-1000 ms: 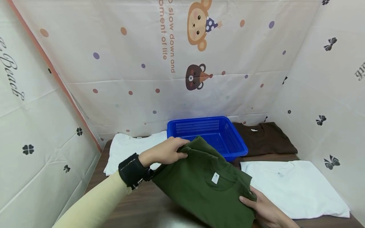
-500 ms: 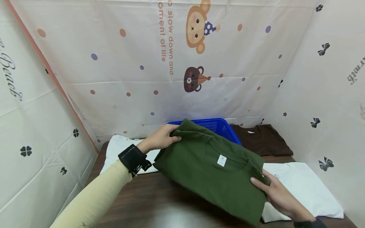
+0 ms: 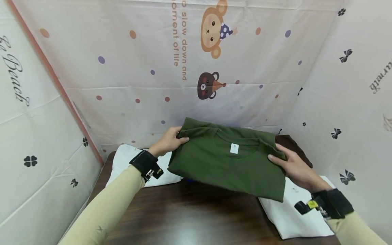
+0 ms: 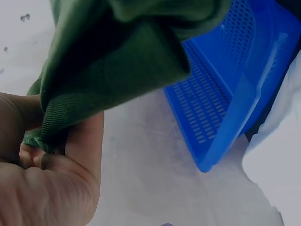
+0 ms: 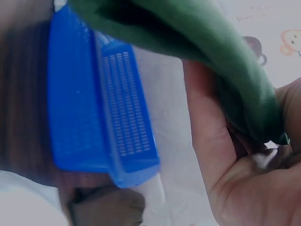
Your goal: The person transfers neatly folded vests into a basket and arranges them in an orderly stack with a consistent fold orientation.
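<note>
A folded dark green T-shirt (image 3: 220, 160) with a white neck label hangs between both hands, held up in the air. The left hand (image 3: 168, 141) pinches its left upper corner, thumb in front. At the opposite corner the right hand (image 3: 294, 166) grips the cloth the same way. In both wrist views the green fabric (image 4: 117, 70) is bunched between thumb and fingers. The shirt overlaps a blue plastic basket (image 5: 80, 94), which is almost wholly hidden behind it in the head view but shows from the side in the wrist views.
White folded shirts lie on the dark wooden table (image 3: 183, 214): one white shirt (image 3: 122, 163) at the back left, another white shirt (image 3: 297, 214) at the right. A brown shirt (image 3: 292, 146) sits at the back right. Printed cloth walls (image 3: 137, 68) enclose the table.
Both hands have carried the green shirt up and away from the body. It has swung level and now covers the basket in the head view.
</note>
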The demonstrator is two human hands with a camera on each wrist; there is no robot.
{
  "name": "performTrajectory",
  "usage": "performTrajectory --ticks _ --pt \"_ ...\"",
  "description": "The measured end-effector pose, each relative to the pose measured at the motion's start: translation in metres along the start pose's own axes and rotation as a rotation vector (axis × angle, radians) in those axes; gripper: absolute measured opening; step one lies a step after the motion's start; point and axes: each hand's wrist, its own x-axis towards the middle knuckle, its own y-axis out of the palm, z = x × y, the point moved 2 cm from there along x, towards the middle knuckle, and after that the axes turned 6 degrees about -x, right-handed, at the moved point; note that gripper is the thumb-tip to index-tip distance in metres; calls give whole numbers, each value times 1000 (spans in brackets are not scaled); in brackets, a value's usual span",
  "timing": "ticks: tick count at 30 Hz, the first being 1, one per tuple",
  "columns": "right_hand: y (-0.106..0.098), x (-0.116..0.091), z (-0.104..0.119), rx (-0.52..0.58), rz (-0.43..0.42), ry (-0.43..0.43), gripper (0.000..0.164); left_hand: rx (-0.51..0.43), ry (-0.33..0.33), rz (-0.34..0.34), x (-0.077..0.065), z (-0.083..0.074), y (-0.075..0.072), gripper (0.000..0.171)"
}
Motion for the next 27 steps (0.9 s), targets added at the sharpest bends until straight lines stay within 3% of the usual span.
performTrajectory --ticks 4,8,12,19,22,27 --pt "-10 18 13 16 27 13 73 -13 -73 -32 5 5 -2 43" --pt "-16 38 26 -73 18 -10 70 -43 -144 -52 10 10 -4 50" --pt "-19 58 37 -194 -11 -52 65 -139 -223 -50 15 15 -6 60" --pt "-18 88 50 -216 24 -34 60 -341 -384 -43 18 26 -2 91" --pt "-17 100 53 -236 45 -35 59 -339 -393 -62 19 30 -1 92" --pt "-20 113 54 -248 42 -22 58 -287 -344 -130 21 34 3 85"
